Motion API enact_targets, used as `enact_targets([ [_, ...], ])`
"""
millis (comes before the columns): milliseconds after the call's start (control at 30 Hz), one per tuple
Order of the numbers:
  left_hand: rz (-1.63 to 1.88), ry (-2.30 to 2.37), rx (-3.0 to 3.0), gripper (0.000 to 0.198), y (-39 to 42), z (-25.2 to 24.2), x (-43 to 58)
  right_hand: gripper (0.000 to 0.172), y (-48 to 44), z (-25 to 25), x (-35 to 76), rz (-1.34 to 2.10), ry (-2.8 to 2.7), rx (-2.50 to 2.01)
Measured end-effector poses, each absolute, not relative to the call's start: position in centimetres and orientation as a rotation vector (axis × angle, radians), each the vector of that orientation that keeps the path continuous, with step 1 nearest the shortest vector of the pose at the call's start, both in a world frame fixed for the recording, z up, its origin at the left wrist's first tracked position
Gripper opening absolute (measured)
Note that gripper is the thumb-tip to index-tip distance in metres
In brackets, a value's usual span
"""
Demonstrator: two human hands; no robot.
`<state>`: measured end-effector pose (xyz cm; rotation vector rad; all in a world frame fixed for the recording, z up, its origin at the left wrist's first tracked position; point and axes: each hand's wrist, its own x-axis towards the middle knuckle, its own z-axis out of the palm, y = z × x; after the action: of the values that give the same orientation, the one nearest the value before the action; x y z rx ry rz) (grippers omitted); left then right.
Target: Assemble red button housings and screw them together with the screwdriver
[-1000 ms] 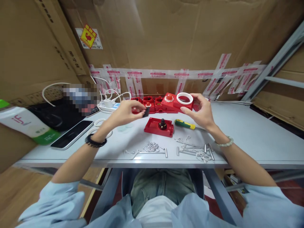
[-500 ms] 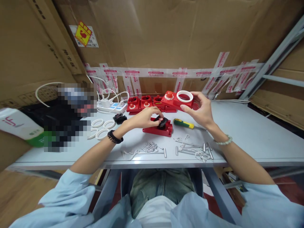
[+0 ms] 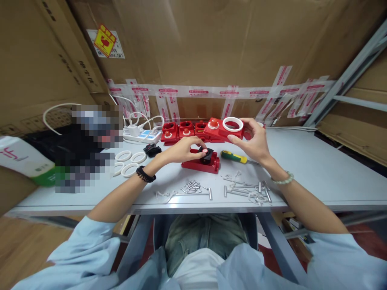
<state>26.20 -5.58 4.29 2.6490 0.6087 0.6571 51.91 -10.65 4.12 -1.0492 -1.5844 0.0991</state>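
Red base plate [image 3: 200,165] lies on the table while the left hand [image 3: 184,150] pinches its black knob [image 3: 206,154], seemingly seating it; right hand [image 3: 253,141] fingers grip the red cover [image 3: 223,129], which likely needs aligning next.

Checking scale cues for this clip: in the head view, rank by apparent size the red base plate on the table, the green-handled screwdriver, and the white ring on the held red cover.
1. Red base plate
2. Screwdriver, close to the plate in length, so unsure
3. White ring
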Motion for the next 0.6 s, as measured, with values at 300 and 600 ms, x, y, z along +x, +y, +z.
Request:
enact_targets([
  [300, 0.518, 0.637, 2.619, 0.064, -5.5, 4.6, 24.7, 0.051, -10.8, 4.1, 51.8, 0.108, -1.596, -1.070],
  [600, 0.332, 0.764, 2.588, 0.083, -5.7, 3.4, 23.9, 0.052, -10.9, 4.0, 51.6, 0.118, -1.619, -1.060],
])
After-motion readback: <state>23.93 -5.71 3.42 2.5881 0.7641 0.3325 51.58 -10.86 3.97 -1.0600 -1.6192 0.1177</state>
